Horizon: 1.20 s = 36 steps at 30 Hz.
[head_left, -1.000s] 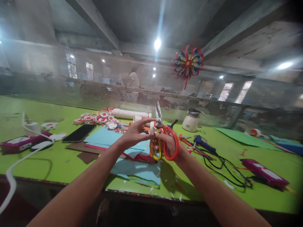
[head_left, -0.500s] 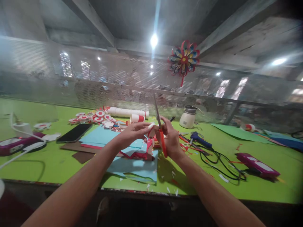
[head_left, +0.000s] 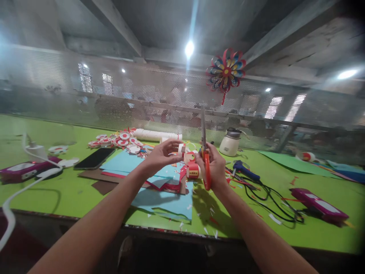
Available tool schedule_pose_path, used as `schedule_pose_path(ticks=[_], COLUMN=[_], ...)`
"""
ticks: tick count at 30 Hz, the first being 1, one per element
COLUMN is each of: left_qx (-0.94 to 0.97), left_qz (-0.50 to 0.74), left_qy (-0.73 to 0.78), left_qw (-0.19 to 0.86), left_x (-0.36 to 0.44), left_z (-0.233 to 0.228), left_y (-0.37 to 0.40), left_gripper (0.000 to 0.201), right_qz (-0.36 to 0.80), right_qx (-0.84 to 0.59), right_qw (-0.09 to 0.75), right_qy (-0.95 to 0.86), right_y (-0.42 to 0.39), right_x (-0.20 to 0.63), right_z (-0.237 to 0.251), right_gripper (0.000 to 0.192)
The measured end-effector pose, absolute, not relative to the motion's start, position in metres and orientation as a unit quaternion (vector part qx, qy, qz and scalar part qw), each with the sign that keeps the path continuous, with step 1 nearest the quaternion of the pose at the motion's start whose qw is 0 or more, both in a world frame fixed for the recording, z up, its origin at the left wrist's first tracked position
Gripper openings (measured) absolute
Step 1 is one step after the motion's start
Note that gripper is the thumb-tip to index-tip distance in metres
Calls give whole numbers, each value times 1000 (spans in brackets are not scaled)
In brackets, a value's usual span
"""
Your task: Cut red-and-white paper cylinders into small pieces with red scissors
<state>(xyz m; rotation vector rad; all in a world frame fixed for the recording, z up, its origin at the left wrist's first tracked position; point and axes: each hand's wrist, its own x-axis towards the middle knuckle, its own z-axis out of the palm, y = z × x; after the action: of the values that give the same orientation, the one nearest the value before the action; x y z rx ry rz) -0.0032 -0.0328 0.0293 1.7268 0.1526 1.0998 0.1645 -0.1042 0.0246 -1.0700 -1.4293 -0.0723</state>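
Observation:
My right hand (head_left: 214,167) is closed round the orange handles of a pair of scissors (head_left: 207,173), whose blades point upward and look shut. To the left, my left hand (head_left: 162,156) has its thumb and fingers about a small white-and-red paper piece (head_left: 181,148). Between the hands is a pale, reddish paper piece (head_left: 189,156); whether my right fingertips touch it I cannot tell. Below that lies a red-and-white paper roll (head_left: 193,171). Light blue paper sheets (head_left: 119,167) are stacked under my left hand, with red and brown sheets beneath.
Red-and-white paper discs (head_left: 124,142) and a long white tube (head_left: 156,134) lie at the back. A black phone (head_left: 95,158) is on the left. To the right are a kettle-like jug (head_left: 229,142), a blue glue gun (head_left: 246,170) with black cable, and a purple power strip (head_left: 319,204).
My hands have moved apart, and the scissors have shifted right and stand more upright. The paper pieces between the hands show more clearly. The whole view has shifted slightly.

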Motion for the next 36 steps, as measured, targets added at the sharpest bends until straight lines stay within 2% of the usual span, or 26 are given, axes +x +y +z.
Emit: schedule_pose_path(ticks=[4,8,17,25,36], left_qx=[714,676,640,652,714], left_qz=[525,569,631,653,637], left_qy=[141,189,275,266,257], left_qw=[441,428,340,279,136], left_x=[-5,-5,-16,-16,-21], left_z=[28,27,21,16,14], left_y=[-20,-12,12,22,20], left_gripper=[60,62,56,51,52], right_qz=[24,88,-70,-154,-174], right_qx=[-503,-510,-553,-600,-641], right_qw=[593,553,380,311,243], right_qy=[-628,-653,-738,-721,-707], right_y=[-115,-116,-124,-121,-126], right_x=[158,151,139,141,141], right_z=[31,23,10,5,7], right_gripper=[29,26,30,41,51])
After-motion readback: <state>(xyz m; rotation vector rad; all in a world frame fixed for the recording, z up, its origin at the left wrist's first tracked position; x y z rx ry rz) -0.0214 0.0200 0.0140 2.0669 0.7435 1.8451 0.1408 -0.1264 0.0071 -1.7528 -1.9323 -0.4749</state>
